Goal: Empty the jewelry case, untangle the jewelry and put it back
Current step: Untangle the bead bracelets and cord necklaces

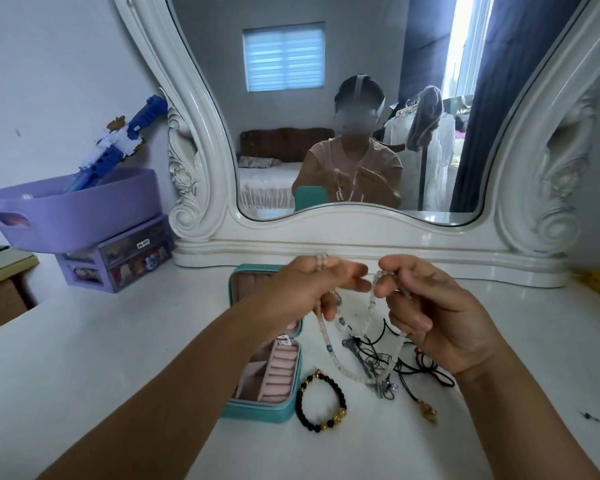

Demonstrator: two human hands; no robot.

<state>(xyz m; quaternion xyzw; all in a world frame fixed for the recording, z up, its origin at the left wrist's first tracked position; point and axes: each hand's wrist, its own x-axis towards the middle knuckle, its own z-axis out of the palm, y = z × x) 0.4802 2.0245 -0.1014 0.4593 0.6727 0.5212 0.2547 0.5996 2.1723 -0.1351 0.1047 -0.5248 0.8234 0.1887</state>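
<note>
Head view: both hands are raised above the white worktop [101,358], just in front of the mirror's base [361,237]. The left hand [302,289] has its grip curled round one end of a pale beaded necklace [329,341]; the right hand [430,306] pinches the other end between thumb and fingers. The strand sags between them in loops, its lowest beads hanging down to a tangle of black cords [395,358] with metal pendants lying on the worktop. Directly under the left forearm sits the teal jewelry case [267,410], lid open and leaning back toward the mirror, pink ring rolls showing inside. Just beside the case's right edge lies a black and gold bead bracelet [321,401], apart from the tangle. A gold charm [428,412] lies at the near end of one cord. Open worktop spreads to the left and front. Far left, a purple basket [66,209] rests on small purple drawers [118,261], well apart from the hands.
</note>
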